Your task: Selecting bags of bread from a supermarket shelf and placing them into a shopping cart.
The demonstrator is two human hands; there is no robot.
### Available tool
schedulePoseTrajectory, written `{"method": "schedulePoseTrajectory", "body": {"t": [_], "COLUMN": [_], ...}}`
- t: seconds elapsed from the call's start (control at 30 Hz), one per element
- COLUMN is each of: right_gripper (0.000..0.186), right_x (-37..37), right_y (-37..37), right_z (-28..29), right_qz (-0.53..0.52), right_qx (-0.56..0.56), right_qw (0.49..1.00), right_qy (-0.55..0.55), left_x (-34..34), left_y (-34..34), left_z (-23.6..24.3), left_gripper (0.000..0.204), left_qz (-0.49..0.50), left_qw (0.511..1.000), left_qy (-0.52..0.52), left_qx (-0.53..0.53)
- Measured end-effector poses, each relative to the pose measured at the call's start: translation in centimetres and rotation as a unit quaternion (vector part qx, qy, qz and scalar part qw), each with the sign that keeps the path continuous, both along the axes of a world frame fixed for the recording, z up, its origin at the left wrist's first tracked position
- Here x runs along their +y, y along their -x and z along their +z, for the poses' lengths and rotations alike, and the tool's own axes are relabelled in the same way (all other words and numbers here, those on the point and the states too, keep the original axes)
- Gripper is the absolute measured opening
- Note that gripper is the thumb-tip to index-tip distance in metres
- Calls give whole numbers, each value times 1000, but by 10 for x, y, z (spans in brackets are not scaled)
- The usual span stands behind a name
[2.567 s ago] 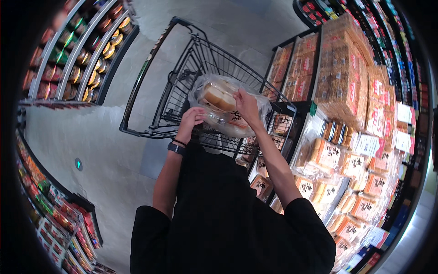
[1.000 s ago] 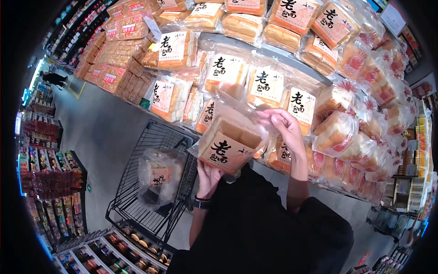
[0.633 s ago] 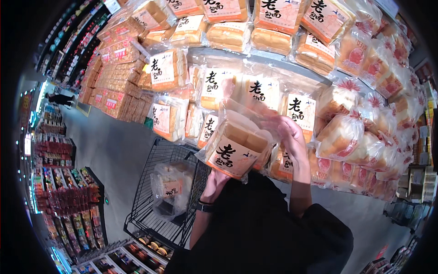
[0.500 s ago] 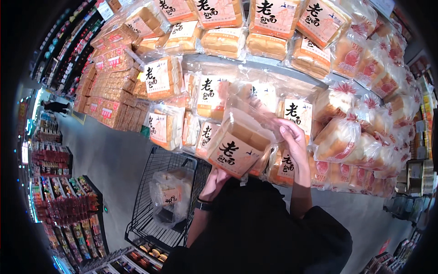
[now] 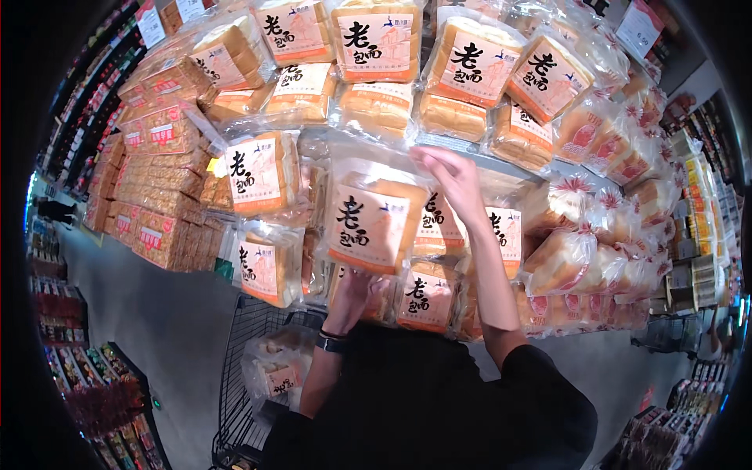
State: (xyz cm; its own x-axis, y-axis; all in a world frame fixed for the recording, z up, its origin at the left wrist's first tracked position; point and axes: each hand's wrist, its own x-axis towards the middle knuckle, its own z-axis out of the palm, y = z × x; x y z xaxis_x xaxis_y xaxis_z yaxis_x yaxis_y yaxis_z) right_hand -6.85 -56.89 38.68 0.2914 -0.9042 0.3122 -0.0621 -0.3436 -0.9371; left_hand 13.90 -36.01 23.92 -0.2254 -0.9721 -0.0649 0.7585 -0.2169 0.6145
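Note:
A see-through bag of bread [image 5: 370, 227] with a white and orange label hangs upright before the display shelf. From below, my left hand [image 5: 351, 301] grips its bottom; those fingers are partly hidden behind the bag. My right hand [image 5: 454, 176] pinches the loose plastic at the bag's upper right corner. Similar bagged loaves surround it: one [image 5: 266, 171] stands to the left, another [image 5: 425, 296] sits below and right. Higher up, more bags [image 5: 376, 39] lie in a row on the upper tier.
A black wire shopping cart [image 5: 235, 368] at lower left holds a bagged loaf [image 5: 282, 377]. Stacked packs of brown snack bars [image 5: 160, 184] stand left on the display. Round loaves in tied bags [image 5: 568, 251] fill its right side. Grey floor [image 5: 176, 329] lies left of the cart.
The bag of bread has gone from tilted to upright, shifting slightly left. My right hand has moved up and left along its plastic top. The view has shifted, with the cart now lower.

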Motion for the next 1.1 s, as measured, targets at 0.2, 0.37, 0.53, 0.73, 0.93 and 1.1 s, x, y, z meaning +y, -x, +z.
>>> {"method": "schedulePoseTrajectory", "body": {"t": [0.2,0.37,0.53,0.73,0.93,1.1], "right_gripper": [28,36,52,59,57,57], "right_x": [-57,-49,0,71,116,137], "right_y": [-55,-67,-49,-43,-40,-23], "right_z": [-1,-17,-53,-91,-87,-91], "right_qz": [48,-128,-241,-58,-24,-28], "right_qx": [0,107,69,100,94,93], "right_qw": [998,975,960,993,993,993], "right_qy": [-31,146,124,-27,-63,-71], "left_x": [-35,-42,-46,-49,-42,-29], "left_y": [-18,-25,-19,-14,-13,-1], "left_z": [4,3,-5,11,11,12], "left_gripper": [64,49,37,30,32,35], "left_qz": [37,33,42,94,116,132], "left_qw": [999,999,986,978,974,967], "left_qy": [-3,-27,-6,-36,-27,-28], "left_qx": [-15,-11,162,180,192,216]}}
